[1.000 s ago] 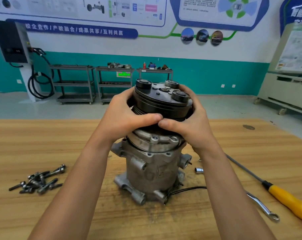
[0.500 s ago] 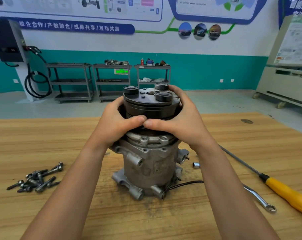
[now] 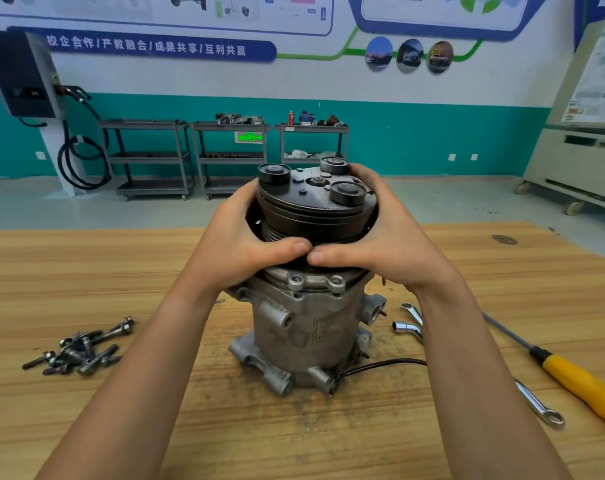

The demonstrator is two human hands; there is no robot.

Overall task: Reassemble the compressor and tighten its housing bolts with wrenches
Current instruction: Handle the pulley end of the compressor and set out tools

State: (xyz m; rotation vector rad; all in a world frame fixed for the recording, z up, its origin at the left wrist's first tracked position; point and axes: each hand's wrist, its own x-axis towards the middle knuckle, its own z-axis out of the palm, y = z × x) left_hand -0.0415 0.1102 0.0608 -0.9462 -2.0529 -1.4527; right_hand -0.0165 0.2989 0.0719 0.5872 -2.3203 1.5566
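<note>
the wooden workbench [image 3: 225,427] ran under my forearms, scuffed and dirty around the middle. nearest me on the right lay a ring spanner [image 3: 540,405], and beside it a screwdriver [image 3: 585,386] with a yellow handle, its shaft running away toward my right forearm. off to the left, well apart from everything else, sat a loose heap of housing bolts [image 3: 82,348]. the compressor [image 3: 304,334] stood upright in the middle of the bench on its flange, with a thin black wire [image 3: 380,365] trailing from its base to the right. near it on the right lay a bent socket wrench [image 3: 408,329], partly hidden by my right forearm. on top of the compressor sat the dark clutch pulley [image 3: 315,209]. my left hand [image 3: 238,251] and my right hand [image 3: 391,247] were both wrapped round it, fingers curled behind the rim and the two thumbs meeting tip to tip at the front. i could not tell whether the pulley was fully seated. past the bench was a grey floor, then three metal carts [image 3: 148,157] against a teal and white wall, with a dark box [image 3: 20,77] and its looped cable mounted at the left.
</note>
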